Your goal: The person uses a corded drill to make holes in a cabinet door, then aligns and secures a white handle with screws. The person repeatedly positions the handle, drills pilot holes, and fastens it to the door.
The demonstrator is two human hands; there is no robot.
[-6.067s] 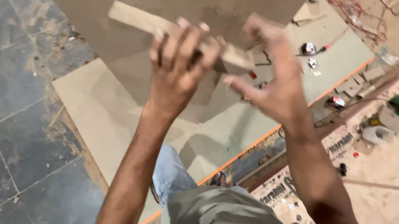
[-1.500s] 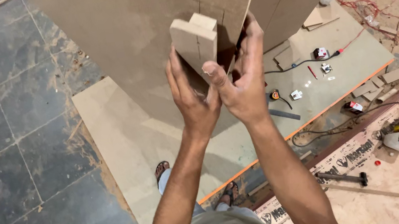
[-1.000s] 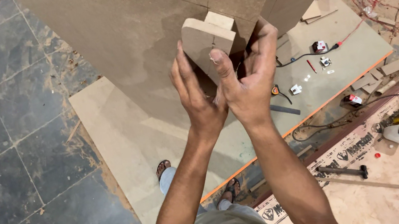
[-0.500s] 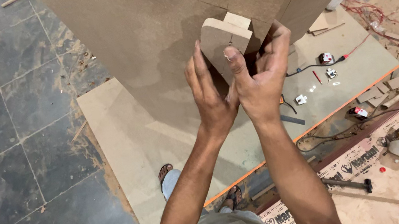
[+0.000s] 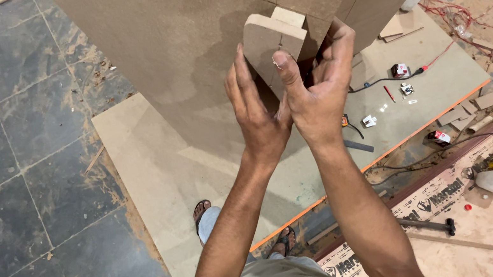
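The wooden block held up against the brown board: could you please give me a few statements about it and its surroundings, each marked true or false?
1. Both hands are on the wooden block. True: the left hand and the right hand clasp it.
2. The block is pressed to a large brown board. True.
3. A hammer lies on the grey floor tiles. False: it lies on printed cardboard at lower right.
4. The person is barefoot. False: a sandal shows on a foot.
5. A red cable lies at upper right. True.
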